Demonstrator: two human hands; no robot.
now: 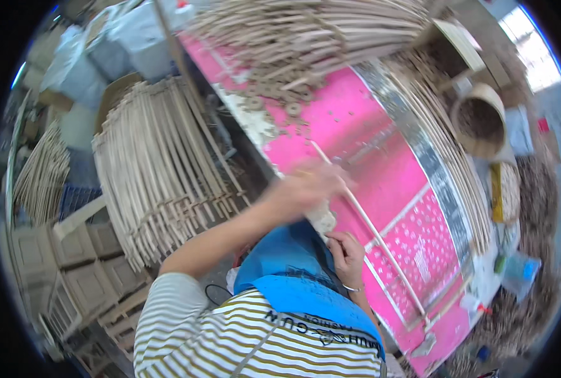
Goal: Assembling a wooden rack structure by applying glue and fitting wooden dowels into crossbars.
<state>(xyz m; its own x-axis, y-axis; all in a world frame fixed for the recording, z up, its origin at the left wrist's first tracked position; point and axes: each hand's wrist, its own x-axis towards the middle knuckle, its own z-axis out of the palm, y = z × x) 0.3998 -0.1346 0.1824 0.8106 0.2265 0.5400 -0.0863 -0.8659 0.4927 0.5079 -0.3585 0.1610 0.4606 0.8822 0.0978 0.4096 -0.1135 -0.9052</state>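
Observation:
My left hand, smeared by motion, reaches across the pink-covered table. It is over or beside the upper part of a long, thin wooden stick that lies slantwise there; whether it grips the stick cannot be told. At the table's near edge, my right hand has its thumb and fingers pressed together. What it pinches, if anything, is hidden. A pale, cloth-like piece sits between the two hands. Small round wooden rings lie loose beyond my left hand.
A heap of wooden sticks covers the table's far end. More sticks stand stacked on the left. On the right are a cardboard box, a round tub and a row of long sticks. A blue apron covers my lap.

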